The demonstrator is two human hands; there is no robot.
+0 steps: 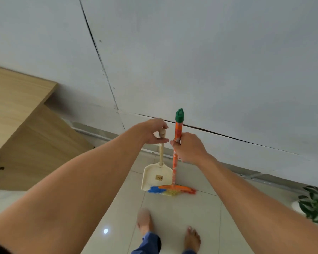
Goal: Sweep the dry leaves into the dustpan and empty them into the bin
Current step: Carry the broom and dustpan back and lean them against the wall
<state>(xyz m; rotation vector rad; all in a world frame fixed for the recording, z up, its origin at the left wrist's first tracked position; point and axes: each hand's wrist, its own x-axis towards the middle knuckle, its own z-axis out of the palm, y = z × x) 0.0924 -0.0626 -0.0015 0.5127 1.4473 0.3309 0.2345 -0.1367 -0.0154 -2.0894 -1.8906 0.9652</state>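
Head view, item one?
— Cream dustpan (154, 173), upright on the floor (182, 208) by the wall (209, 70); left hand (152, 132), fingers curled, pinches its handle top.
— Item two?
— Orange broom (175, 169), just beside it, head at the pan's lip; right hand (189, 149), fingers wrapped, grips the handle.

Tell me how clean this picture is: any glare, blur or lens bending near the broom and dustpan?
Head view: soft, even light with no hard shadows; one small bright glare spot on the floor tiles near the feet; wide-angle bending curves the wall seam; the broom and dustpan read fairly sharp; the left foot is smeared by blur.
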